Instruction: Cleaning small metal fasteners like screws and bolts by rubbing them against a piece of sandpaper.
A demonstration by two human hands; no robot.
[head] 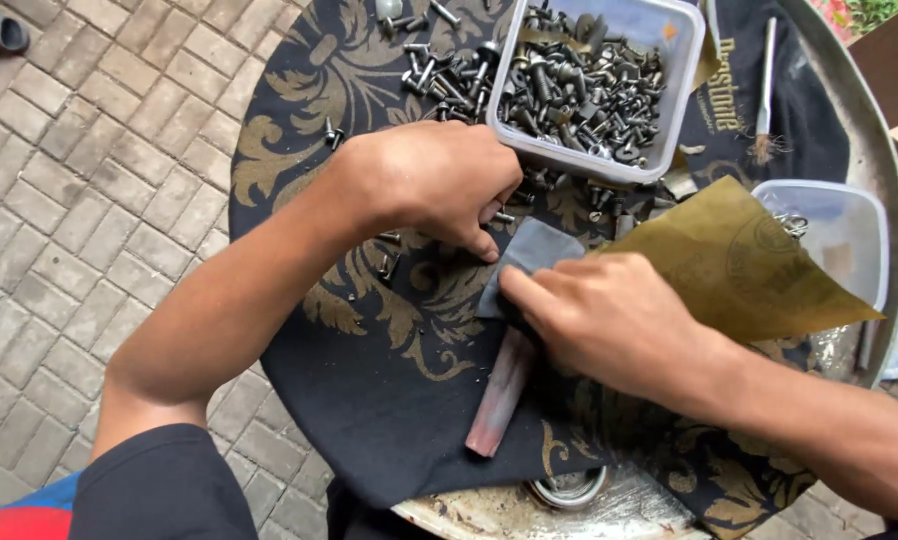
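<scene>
My right hand (609, 315) presses a sheet of brown-backed sandpaper (739, 265), its grey face folded under my fingertips, against a pinkish cylindrical rod (499, 395) lying on the black and gold patterned cloth (369, 380). My left hand (439, 185) rests fingers-down on the cloth just beyond, fingertips curled near the sandpaper's grey corner (539, 245) and some loose bolts. Whether it pinches a small part is hidden. A clear plastic tub (684, 75) full of dark bolts and nuts stands right behind my left hand.
Loose bolts (434, 70) lie scattered on the cloth left of the tub. A second clear container (839, 235) sits at the right, a thin brush (764, 90) behind it. The round metal table rim (884, 150) curves right; brick paving (99, 200) lies left.
</scene>
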